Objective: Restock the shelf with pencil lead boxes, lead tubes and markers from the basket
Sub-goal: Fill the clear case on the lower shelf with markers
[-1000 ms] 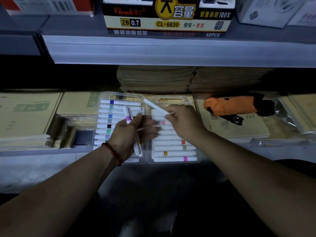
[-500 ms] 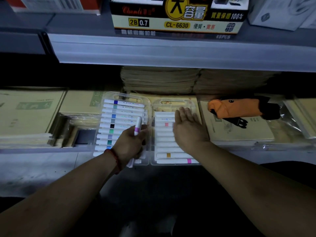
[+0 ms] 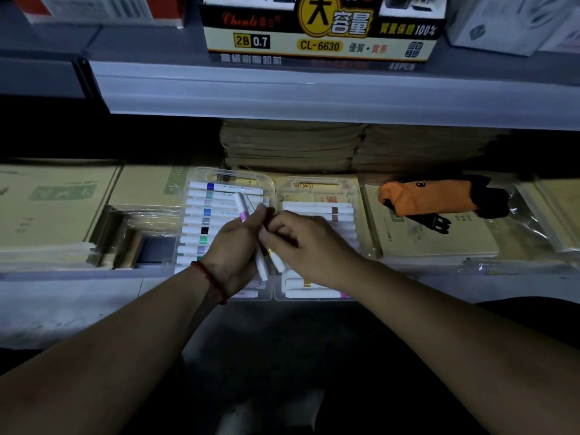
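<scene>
Markers (image 3: 243,207), perhaps 2, in left hand (image 3: 232,249), right hand (image 3: 306,243) pinching 1

Before you the left marker case (image 3: 226,178) sits beside the right marker case (image 3: 317,183), paper stacks (image 3: 292,146) behind both. A strapped bundle (image 3: 423,196) lies on booklets (image 3: 439,243) to their right; a lead box (image 3: 320,42) stands on the shelf (image 3: 314,92) above.

A stationery shop: grey shelves (image 3: 314,92) carry a retail lead box (image 3: 320,29) marked 2B 0.7, marker cases (image 3: 230,180), stacked envelopes (image 3: 292,146) and wrapped notebooks (image 3: 433,237).
</scene>
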